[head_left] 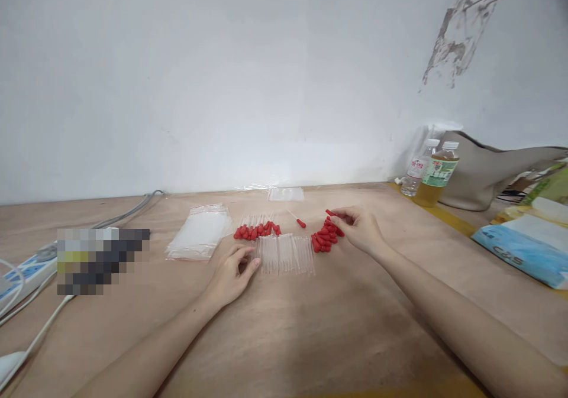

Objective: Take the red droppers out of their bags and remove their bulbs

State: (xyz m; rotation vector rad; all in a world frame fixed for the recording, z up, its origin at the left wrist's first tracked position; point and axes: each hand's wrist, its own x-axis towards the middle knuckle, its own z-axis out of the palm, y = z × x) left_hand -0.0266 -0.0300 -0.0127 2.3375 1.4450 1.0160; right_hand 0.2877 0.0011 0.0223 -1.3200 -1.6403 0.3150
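Observation:
A row of thin clear tubes (286,255) lies side by side on the table in front of me. My left hand (233,274) rests at the row's left end, its fingers loosely curled and the thumb apart from them. To the right is a heap of red rubber bulbs (323,238). My right hand (357,226) is over the heap's right side, with thumb and fingers closed on a red rubber bulb (329,213). Behind the row are several droppers (255,230), tubes with red bulbs fitted. One single dropper (300,223) lies apart, between them and the heap.
A stack of clear zip bags (199,232) lies at left, and another clear bag (286,194) near the wall. Further left are a power strip (26,282) and cables. At right stand two bottles (437,176), a grey bag (474,176) and a blue tissue pack (523,253).

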